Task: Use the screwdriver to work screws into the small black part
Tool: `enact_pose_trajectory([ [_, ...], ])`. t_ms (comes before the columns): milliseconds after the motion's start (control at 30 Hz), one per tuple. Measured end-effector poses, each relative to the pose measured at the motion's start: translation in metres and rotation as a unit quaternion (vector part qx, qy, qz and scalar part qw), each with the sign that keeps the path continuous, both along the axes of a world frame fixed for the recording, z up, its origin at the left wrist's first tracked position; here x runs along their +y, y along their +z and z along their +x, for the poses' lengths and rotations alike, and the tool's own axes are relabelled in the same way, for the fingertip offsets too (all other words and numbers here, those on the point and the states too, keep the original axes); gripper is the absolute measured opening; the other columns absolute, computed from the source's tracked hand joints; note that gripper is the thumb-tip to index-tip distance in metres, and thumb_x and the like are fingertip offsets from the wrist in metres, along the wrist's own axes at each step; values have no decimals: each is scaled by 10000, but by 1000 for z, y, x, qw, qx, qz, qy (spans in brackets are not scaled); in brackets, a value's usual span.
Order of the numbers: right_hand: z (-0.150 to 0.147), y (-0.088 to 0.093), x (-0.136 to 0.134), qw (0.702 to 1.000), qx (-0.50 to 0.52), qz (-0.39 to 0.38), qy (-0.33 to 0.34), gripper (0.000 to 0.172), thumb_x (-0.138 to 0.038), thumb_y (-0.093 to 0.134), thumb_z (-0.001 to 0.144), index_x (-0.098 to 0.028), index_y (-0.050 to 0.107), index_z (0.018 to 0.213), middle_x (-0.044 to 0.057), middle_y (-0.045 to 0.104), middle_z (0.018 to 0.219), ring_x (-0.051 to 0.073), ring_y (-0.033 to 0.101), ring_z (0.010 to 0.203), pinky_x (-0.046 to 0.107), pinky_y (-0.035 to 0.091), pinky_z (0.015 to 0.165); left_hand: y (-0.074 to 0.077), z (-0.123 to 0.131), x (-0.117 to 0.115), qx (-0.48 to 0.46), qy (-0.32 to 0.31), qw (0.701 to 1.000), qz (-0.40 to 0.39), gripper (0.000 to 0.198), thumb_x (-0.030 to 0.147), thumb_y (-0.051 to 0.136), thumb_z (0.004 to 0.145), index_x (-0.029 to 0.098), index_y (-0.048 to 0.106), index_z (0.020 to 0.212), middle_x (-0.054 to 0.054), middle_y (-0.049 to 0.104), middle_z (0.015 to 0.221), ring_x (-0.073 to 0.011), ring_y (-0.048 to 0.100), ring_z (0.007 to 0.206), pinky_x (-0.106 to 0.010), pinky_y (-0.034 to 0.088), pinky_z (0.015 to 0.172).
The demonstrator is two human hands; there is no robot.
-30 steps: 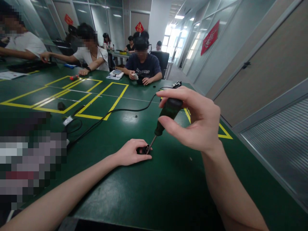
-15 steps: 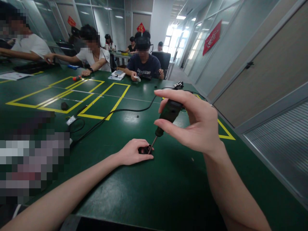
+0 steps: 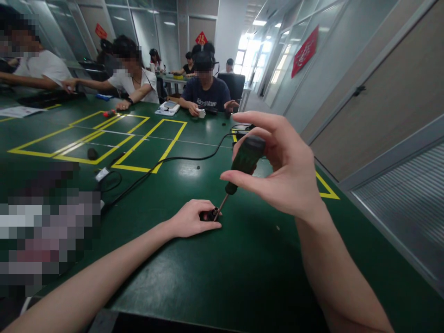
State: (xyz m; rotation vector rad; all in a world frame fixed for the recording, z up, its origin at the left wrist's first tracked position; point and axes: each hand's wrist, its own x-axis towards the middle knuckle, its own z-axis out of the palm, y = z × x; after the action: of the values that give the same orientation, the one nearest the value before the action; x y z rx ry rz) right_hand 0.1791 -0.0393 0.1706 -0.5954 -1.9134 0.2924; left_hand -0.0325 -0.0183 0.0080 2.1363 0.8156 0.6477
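My left hand (image 3: pixel 192 219) rests on the green table with thumb and fingers closed around a small black part (image 3: pixel 209 215), whose kind I cannot make out. A short metal tube end shows at its right side. Above and to the right, my right hand (image 3: pixel 280 162) grips a screwdriver (image 3: pixel 249 155) by its dark handle, thumb on the near side and index finger lifted off. The screwdriver is tilted, its thin shaft running down to the left. Its tip meets the black part; the exact point of contact is too small to tell.
A black cable (image 3: pixel 189 159) crosses the green table (image 3: pixel 166 282) beyond my hands. Yellow tape outlines (image 3: pixel 154 169) mark the surface. A small dark lump (image 3: pixel 92 154) lies at left. Across the table a person (image 3: pixel 205 90) in a dark shirt holds a white object (image 3: pixel 200 113); others sit left.
My right hand has shifted slightly right, its index finger raised and fingers opened a little on the screwdriver handle, which has turned. My left hand and the black part stay put.
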Motion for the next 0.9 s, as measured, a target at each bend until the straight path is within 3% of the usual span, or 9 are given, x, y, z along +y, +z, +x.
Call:
enact_pose_trajectory([
  [100,1,-1,-2,997,42,-45,44,585,-202,937,771,-270,675,1290,40,785,1173,225,774,906,383,635,745,0,0,0,-4,-1,1000,-7,367,503,801,930,161,820,1062,-22,692,822,-151,602,714,-254,452,652],
  [233,2,1,-4,995,-17,-67,72,403,-159,760,879,-237,693,1269,18,787,1001,219,762,932,401,604,842,0,0,0,-14,-4,1000,-20,365,497,800,925,154,814,1050,-20,686,811,-148,591,704,-252,451,645],
  [333,3,2,-4,998,-46,-37,38,440,-227,714,871,-253,691,1310,30,773,1047,216,705,882,393,576,764,-1,0,0,-13,-5,1000,-21,348,476,807,919,151,816,1044,-17,683,804,-149,593,703,-254,451,648],
  [433,1,0,-3,999,-32,-28,-19,470,-263,833,808,-264,719,1265,17,764,1016,171,627,727,334,515,592,-1,0,0,-10,1,1000,-11,329,457,820,912,152,820,1036,-16,688,806,-149,597,704,-255,448,654],
  [500,0,0,-3,998,-4,-53,-19,531,-228,910,747,-262,716,1240,-1,764,947,152,614,661,296,475,506,-1,0,0,-9,4,1000,-6,328,450,827,909,151,822,1043,-17,693,813,-146,595,701,-254,446,656],
  [600,-2,2,-6,993,38,-109,32,503,-148,919,717,-236,683,1153,-14,784,868,157,682,659,268,512,506,0,0,0,-8,0,1000,-7,339,457,822,914,154,825,1068,-21,704,837,-143,592,703,-251,447,658],
  [767,-4,6,-9,990,12,-129,48,177,-104,779,810,-194,691,935,14,787,906,126,689,710,231,513,550,2,0,-1,4,0,1000,-8,346,471,807,924,151,822,1054,-24,709,839,-148,610,722,-253,463,681],
  [833,-5,5,-7,990,24,-133,32,209,-175,847,798,-189,734,974,0,757,911,90,612,639,217,462,499,3,0,-1,6,1,1000,-10,328,448,812,922,157,826,1072,-27,719,859,-150,616,730,-254,467,683],
  [900,-5,3,-4,986,46,-159,23,360,-234,939,730,-193,746,1031,-16,743,915,60,537,566,213,425,459,2,0,-1,4,2,1000,-8,311,422,821,912,164,830,1086,-31,730,879,-153,621,739,-254,469,683],
])
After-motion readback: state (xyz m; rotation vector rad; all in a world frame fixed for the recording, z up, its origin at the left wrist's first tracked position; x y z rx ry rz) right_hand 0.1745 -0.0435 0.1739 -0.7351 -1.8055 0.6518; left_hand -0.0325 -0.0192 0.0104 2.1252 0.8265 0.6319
